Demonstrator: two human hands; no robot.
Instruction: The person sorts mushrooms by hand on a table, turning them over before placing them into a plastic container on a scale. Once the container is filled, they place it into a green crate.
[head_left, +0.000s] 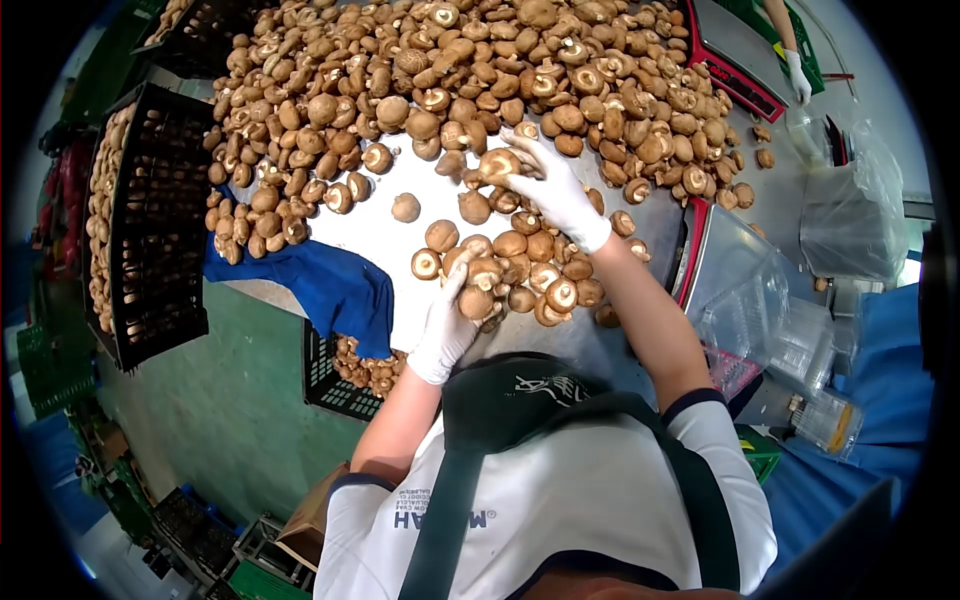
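Note:
White-gloved, my left hand (pixel 447 325) curls around a few brown shiitake mushrooms (pixel 476 301) close to my apron. Further out over the table, my right hand (pixel 556 190), also gloved, has its thumb and fingers closed on one shiitake mushroom (pixel 497 166). Between and below the hands lies a small group of mushrooms (pixel 540 246), some caps up, some showing pale gills and stems. A single mushroom (pixel 405 207) rests apart on the white tabletop (pixel 375 222). The left fingertips are partly hidden by the mushrooms.
A large heap of mushrooms (pixel 470 60) covers the far table. Black crates of mushrooms (pixel 155 235) stand left, another crate (pixel 322 375) below the table edge by a blue cloth (pixel 335 285). Right are red-edged scales (pixel 740 85), clear plastic trays (pixel 740 310) and another person's gloved hand (pixel 798 78).

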